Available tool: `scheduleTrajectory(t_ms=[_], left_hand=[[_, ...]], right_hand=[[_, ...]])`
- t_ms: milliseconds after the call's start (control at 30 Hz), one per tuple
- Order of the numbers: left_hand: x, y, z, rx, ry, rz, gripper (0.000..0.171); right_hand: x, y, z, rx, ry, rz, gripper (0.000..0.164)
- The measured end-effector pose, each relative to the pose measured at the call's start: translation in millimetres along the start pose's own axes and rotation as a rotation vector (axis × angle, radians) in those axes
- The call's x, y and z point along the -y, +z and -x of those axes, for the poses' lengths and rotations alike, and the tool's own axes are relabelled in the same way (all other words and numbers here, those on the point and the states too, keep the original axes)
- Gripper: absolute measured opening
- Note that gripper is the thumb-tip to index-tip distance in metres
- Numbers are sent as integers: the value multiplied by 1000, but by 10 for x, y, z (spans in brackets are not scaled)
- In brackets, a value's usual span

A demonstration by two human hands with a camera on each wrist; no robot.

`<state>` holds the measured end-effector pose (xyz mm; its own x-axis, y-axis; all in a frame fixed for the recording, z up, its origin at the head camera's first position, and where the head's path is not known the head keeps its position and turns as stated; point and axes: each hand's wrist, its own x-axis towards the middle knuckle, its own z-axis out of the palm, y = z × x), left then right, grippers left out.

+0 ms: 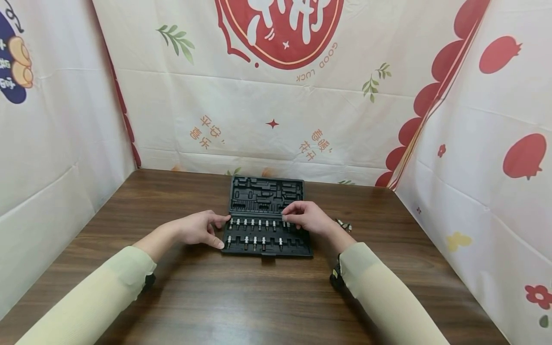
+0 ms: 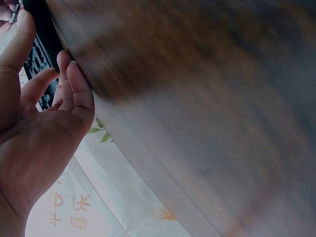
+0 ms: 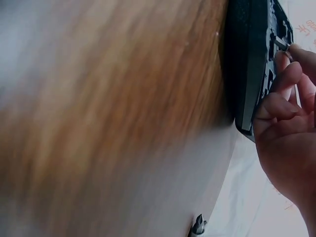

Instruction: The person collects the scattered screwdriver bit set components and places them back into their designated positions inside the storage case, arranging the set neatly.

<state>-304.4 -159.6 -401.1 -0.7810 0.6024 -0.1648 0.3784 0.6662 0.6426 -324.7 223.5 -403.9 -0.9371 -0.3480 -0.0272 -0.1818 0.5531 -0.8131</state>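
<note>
An opened black plastic bit case [image 1: 286, 251] lies on the brown table, its molded lid [image 1: 266, 184] folded back. Two rows of silver-topped bit sockets [image 1: 255, 241] sit in its slots. My left hand [image 1: 199, 229] touches the case's left side, the thumb at the front corner and a fingertip farther back. Over the right end of the back row, my right hand [image 1: 311, 218] pinches a small bit socket [image 3: 280, 43] between thumb and fingers. Those fingers partly hide the slots beneath.
A few loose bit sockets [image 1: 344, 225] lie on the table to the right of the case, beyond my right wrist. The wooden table [image 1: 241, 302] is bordered behind and on both sides by printed white cloth [image 1: 258, 100].
</note>
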Motion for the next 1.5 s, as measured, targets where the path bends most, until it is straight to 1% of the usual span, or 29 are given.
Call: scheduleTrajectory(t_ms=[200,333,767,1033,1200,1333,1500], left_hand=[[5,3,-1,-5,-6,4,94],[3,0,2,-7,-6,4,95],[5,-4,-11,-17,4,-7,96],[3,-9,-7,-19,17,-3,95],[3,-4,-10,-12,29,-2,94],[-5,-3,-3,-12,26,-1,94],[-2,3,-8,-14,22,0,94]], right_hand=[[28,50,-34,8,1,72,16],[41,80,-47,14,0,98,13],[56,88,-26,23,10,97,9],[100,96,-22,1,18,154,7],[98,98,-27,-9,27,171,6],[80,100,-33,-5,27,192,7],[86,105,-28,-3,35,226,4]])
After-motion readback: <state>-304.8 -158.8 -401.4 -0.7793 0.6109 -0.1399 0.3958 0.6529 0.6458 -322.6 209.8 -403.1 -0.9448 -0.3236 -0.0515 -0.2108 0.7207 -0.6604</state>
